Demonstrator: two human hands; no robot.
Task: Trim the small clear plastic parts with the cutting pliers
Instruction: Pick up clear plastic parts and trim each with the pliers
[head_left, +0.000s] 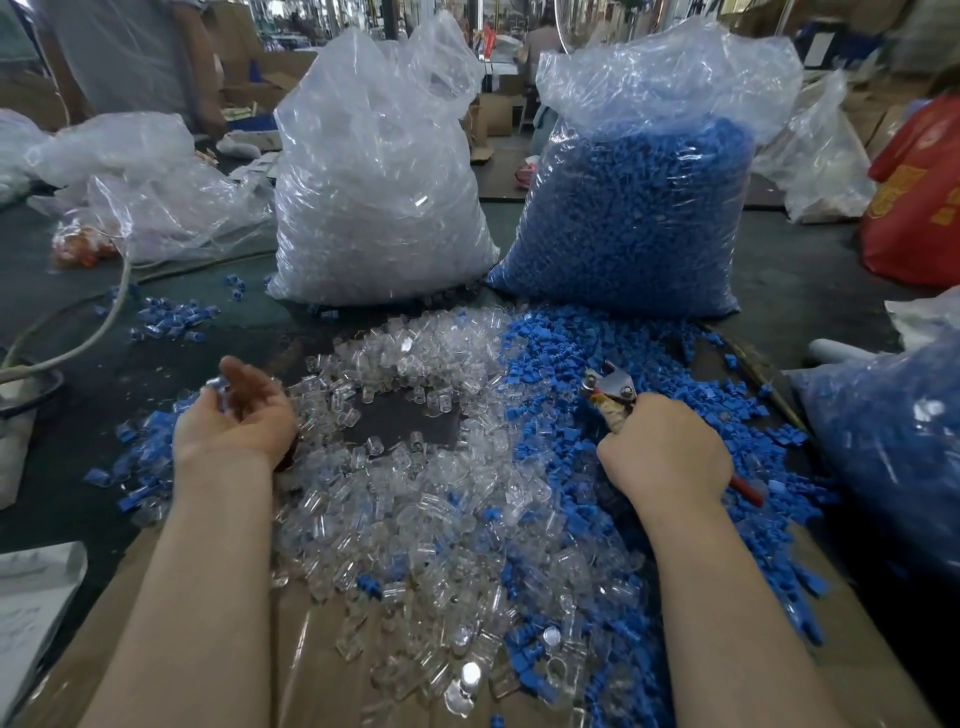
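Right hand (667, 452) w/ pliers (610, 389)

The right hand (667, 454) grips the cutting pliers (613, 392) over the blue parts (597, 364); the left hand (236, 415) lies palm-up, loosely curled, beside the clear parts (415, 499).

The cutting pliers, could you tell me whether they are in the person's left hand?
No, the cutting pliers are gripped in the right hand, while the left hand lies palm-up.

Two bare forearms, left hand (234, 415), right hand (670, 452)
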